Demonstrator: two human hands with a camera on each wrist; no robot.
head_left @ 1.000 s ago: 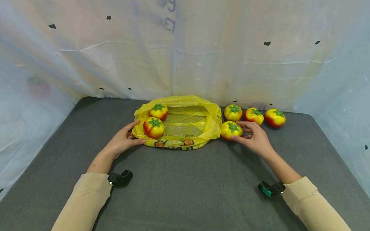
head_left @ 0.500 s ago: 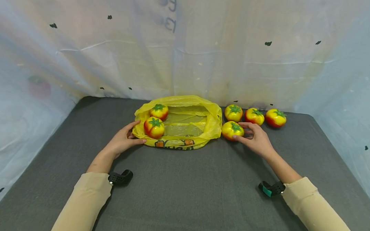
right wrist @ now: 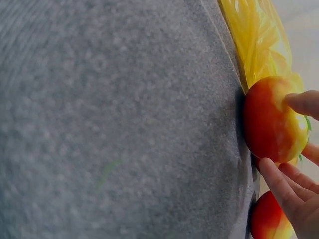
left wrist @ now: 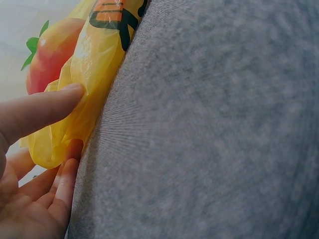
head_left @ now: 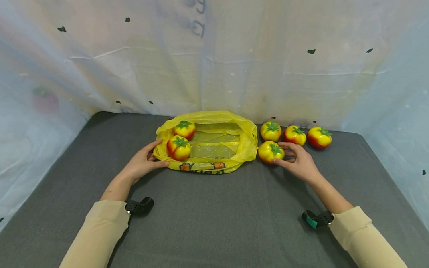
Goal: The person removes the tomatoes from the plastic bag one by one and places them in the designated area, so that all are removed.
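A yellow plastic bag lies with its mouth spread wide on the grey cloth. Two red-and-yellow tomatoes with green leafy tops sit inside at its left end, a front tomato and a back tomato. My left hand holds the bag's left edge, thumb in front; in the left wrist view the other fingers reach under and behind it. Just right of the bag, my right hand grips another tomato between thumb and fingers, and the right wrist view shows this tomato low against the cloth.
Along the back edge right of the bag stand three more tomatoes: a left one, a middle one and a right one. Pale plastic sheeting rises behind the grey cloth-covered table and at both sides.
My right hand and the tomato it grips have shifted slightly right, away from the bag, and the tomato's leafy top has turned a little. My left hand and the bag look unmoved.
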